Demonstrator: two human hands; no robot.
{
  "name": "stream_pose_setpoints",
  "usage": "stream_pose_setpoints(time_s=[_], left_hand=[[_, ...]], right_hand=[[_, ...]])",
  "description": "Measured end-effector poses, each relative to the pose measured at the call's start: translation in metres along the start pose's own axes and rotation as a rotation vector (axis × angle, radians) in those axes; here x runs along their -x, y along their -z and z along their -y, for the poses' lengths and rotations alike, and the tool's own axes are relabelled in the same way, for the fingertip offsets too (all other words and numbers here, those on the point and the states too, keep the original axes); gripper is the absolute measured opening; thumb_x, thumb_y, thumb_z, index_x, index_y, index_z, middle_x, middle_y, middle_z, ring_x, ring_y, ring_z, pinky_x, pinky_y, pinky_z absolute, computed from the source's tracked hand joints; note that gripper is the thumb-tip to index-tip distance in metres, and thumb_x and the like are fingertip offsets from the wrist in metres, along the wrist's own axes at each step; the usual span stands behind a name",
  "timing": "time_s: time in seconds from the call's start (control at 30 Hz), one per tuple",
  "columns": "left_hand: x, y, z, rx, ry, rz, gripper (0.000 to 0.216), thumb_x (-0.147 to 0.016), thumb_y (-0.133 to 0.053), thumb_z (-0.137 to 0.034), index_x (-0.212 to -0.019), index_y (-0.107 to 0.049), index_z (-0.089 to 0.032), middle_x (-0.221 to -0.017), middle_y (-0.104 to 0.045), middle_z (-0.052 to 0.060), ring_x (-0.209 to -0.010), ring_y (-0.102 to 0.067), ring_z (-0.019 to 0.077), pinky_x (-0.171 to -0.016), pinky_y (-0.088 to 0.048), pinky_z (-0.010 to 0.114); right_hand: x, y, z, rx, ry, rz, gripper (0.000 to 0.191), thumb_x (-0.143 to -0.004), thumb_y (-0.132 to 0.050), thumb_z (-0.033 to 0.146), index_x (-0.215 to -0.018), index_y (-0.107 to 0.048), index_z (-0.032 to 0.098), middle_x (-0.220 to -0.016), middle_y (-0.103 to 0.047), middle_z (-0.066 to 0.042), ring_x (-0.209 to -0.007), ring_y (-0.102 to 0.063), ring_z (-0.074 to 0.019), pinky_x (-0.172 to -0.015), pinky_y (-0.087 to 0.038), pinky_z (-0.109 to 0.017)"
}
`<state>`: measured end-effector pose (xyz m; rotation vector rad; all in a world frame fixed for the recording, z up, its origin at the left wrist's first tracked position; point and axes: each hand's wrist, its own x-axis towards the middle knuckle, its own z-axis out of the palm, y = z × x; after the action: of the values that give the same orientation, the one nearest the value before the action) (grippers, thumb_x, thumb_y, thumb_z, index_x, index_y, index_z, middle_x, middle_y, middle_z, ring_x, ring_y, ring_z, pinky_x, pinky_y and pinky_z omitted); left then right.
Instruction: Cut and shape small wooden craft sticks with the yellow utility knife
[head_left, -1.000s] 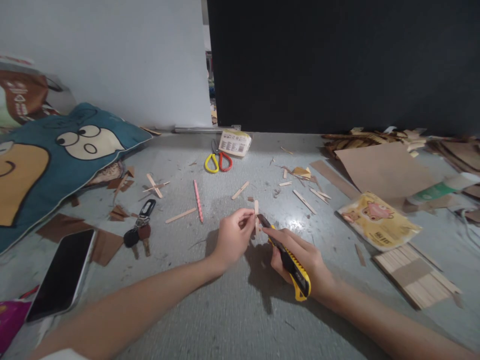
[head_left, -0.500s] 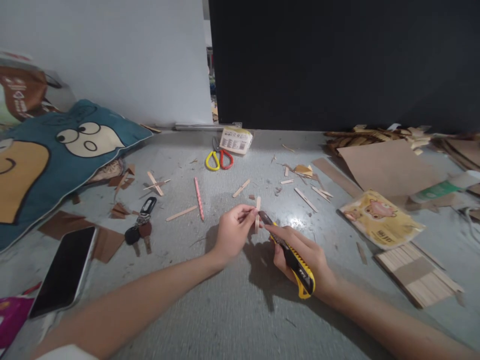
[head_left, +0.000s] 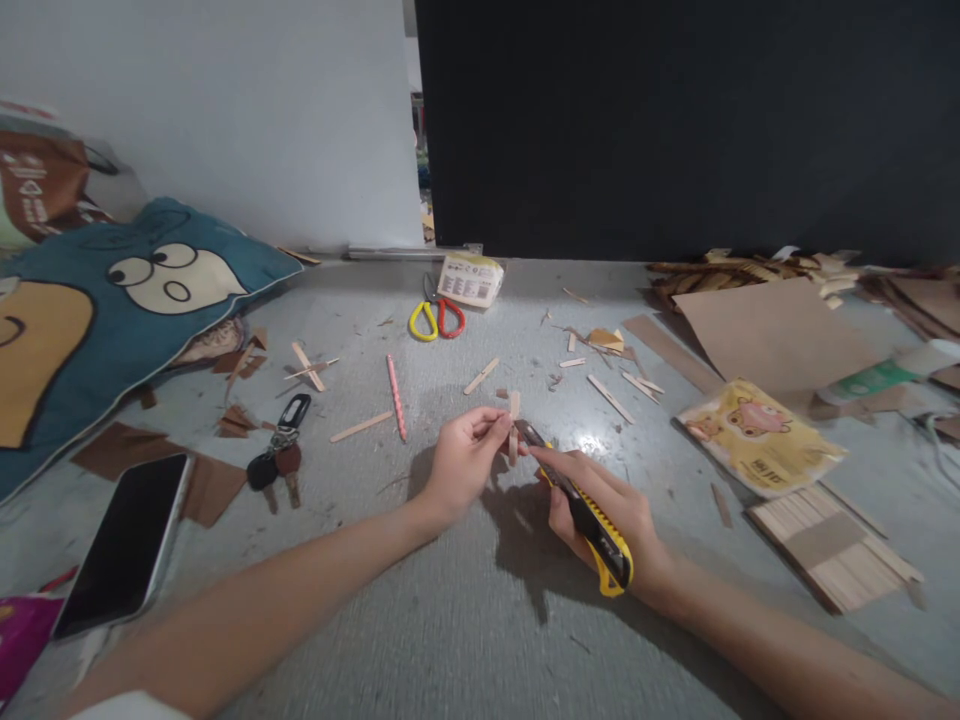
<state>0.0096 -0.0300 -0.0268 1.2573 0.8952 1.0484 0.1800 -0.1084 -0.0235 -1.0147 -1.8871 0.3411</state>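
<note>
Between the fingertips of my left hand (head_left: 466,455) is a pale wooden craft stick (head_left: 514,404), held upright just above the grey surface. My right hand (head_left: 600,505) is closed round a yellow and black utility knife (head_left: 592,525). The knife's tip end points up and left and meets the stick close to my left fingertips; the blade itself is too small to make out. Beyond my hands lie a loose craft stick (head_left: 481,376) and a pink twisted pencil-like rod (head_left: 396,398).
Scissors (head_left: 437,318) lie by a small packet (head_left: 471,280) at the back. To the left are keys (head_left: 277,465), a phone (head_left: 124,545) and a blue cushion (head_left: 150,290). A banded bundle of craft sticks (head_left: 832,545), a yellow packet (head_left: 761,435) and brown cardboard (head_left: 772,330) lie right.
Both hands keep nearly the same pose. The craft stick and knife tip have shifted only very slightly; the whole view has moved a little.
</note>
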Motion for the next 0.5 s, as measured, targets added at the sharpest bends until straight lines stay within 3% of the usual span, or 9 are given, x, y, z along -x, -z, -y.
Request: stream_pose_setpoints(time_s=[0.5], left_hand=[[-0.0039,0.0045,0.0022,0.03,0.063,0.011,0.043,-0.086,-0.073,-0.06,-0.089,-0.072,-0.017,-0.074,-0.074,0.005,-0.066,-0.068,0.0162,-0.068,-0.054,0.028]], right_hand=[[-0.007,0.0078,-0.0015,-0.075,-0.156,-0.034,0.03,-0.098,-0.052,0.019,-0.123,-0.068,0.024,-0.083,-0.077,0.0,-0.067,-0.075,-0.0139,-0.066,-0.062,-0.025]])
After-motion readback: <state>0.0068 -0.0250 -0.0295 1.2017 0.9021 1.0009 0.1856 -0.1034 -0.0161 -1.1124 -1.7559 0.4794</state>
